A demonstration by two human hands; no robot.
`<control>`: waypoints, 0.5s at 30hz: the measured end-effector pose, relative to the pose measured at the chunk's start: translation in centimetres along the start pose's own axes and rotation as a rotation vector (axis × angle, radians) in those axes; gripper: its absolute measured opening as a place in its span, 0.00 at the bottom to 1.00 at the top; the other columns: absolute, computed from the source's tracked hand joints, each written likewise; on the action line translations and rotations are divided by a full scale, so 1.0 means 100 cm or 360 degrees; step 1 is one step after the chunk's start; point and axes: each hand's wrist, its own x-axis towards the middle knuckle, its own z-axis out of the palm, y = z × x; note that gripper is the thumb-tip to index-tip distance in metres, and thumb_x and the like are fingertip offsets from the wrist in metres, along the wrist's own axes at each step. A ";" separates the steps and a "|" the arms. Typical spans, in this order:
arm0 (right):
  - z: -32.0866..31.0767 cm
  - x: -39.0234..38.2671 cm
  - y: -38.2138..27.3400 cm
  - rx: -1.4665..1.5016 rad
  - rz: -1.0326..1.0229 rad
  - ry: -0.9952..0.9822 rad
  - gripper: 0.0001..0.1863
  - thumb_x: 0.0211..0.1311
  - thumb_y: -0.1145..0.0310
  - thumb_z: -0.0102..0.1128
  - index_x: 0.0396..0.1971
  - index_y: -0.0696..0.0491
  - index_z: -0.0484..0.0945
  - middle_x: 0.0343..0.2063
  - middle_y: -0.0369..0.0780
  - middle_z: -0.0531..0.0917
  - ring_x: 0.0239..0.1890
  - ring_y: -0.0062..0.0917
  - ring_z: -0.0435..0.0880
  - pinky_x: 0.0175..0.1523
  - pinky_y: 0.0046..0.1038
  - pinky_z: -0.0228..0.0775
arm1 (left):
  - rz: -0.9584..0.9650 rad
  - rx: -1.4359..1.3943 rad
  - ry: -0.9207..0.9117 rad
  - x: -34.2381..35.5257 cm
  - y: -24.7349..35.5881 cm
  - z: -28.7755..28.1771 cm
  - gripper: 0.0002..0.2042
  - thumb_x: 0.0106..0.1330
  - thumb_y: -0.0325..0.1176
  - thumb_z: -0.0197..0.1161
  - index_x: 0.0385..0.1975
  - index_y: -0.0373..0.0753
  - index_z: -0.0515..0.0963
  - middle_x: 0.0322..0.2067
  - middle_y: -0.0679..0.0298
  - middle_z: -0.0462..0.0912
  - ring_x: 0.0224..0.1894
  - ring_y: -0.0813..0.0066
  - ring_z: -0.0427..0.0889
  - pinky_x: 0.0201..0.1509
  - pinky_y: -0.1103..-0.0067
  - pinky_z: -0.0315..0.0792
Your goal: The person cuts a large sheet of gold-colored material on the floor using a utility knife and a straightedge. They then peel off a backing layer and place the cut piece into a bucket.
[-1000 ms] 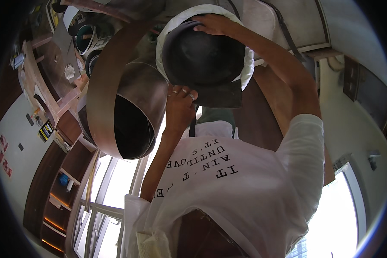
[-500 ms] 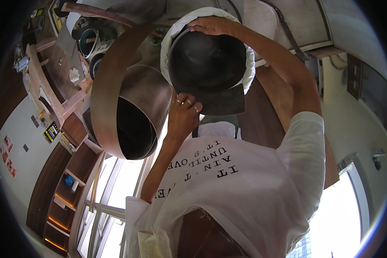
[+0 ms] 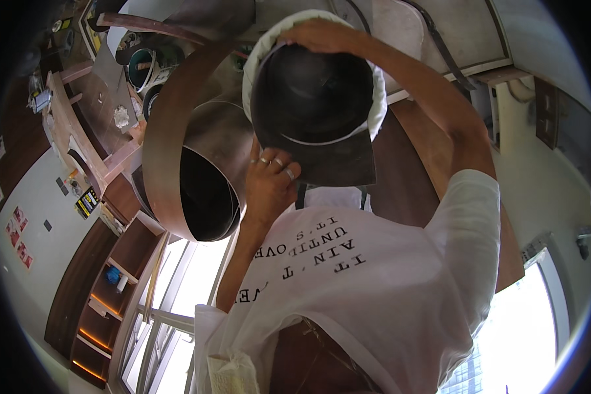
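A rolled dark sheet [image 3: 312, 95], black inside, stands before me with a crinkled white wrap [image 3: 379, 98] around its outer side. Over its far rim curls my right hand [image 3: 320, 34], the fingers gripping the edge. A flat loose end of the sheet [image 3: 338, 161] sticks out on the near side, toward my shirt. My left hand [image 3: 272, 180], with rings on its bent fingers, is closed at the left edge of that loose end; its thumb side is partly hidden. Just left of it is a large brown roll of thin sheet [image 3: 220, 138], touched by neither hand.
A wide brown strip [image 3: 161, 138] arcs over the left roll. Behind it are a bucket [image 3: 141, 69] and a wooden frame [image 3: 75, 134] with odds and ends. A brown board [image 3: 417, 151] lies on the right. Lit shelves [image 3: 102, 315] and windows stand at lower left.
The sheet's loose end has come down toward me and stands farther from the roll. My left hand has shifted slightly left and down with it; the right hand still grips the far rim.
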 end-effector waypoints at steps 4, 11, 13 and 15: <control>-0.044 0.025 -0.016 -0.0371 0.0303 -0.0217 0.10 0.68 0.70 0.46 0.45 0.57 0.72 0.30 0.50 0.82 0.34 0.46 0.83 0.40 0.40 0.75 | 0.0015 0.0133 0.0149 0.025 0.010 -0.028 0.11 0.33 0.19 0.62 0.18 0.42 0.76 0.25 0.67 0.76 0.39 0.66 0.77 0.70 0.54 0.58; -0.073 0.032 -0.052 -0.0239 0.0628 -0.0271 0.14 0.68 0.62 0.49 0.44 0.55 0.77 0.42 0.51 0.81 0.45 0.46 0.80 0.50 0.42 0.71 | 0.0158 0.0018 0.0102 0.027 0.048 -0.088 0.11 0.33 0.14 0.58 0.16 0.39 0.72 0.24 0.64 0.75 0.45 0.64 0.79 0.68 0.56 0.63; -0.055 0.019 -0.038 -0.0116 0.0429 0.0057 0.15 0.68 0.63 0.50 0.50 0.52 0.74 0.40 0.46 0.83 0.44 0.44 0.81 0.48 0.40 0.72 | 0.0206 0.0067 0.0014 0.025 0.036 -0.099 0.12 0.33 0.15 0.60 0.19 0.41 0.75 0.25 0.66 0.75 0.46 0.65 0.79 0.68 0.57 0.63; -0.057 0.010 -0.039 -0.0276 0.0580 0.0047 0.16 0.68 0.60 0.51 0.50 0.52 0.74 0.41 0.46 0.83 0.45 0.44 0.81 0.50 0.41 0.71 | 0.0239 0.0146 -0.0060 0.027 0.028 -0.116 0.12 0.35 0.17 0.63 0.21 0.40 0.75 0.25 0.65 0.74 0.47 0.64 0.78 0.67 0.60 0.65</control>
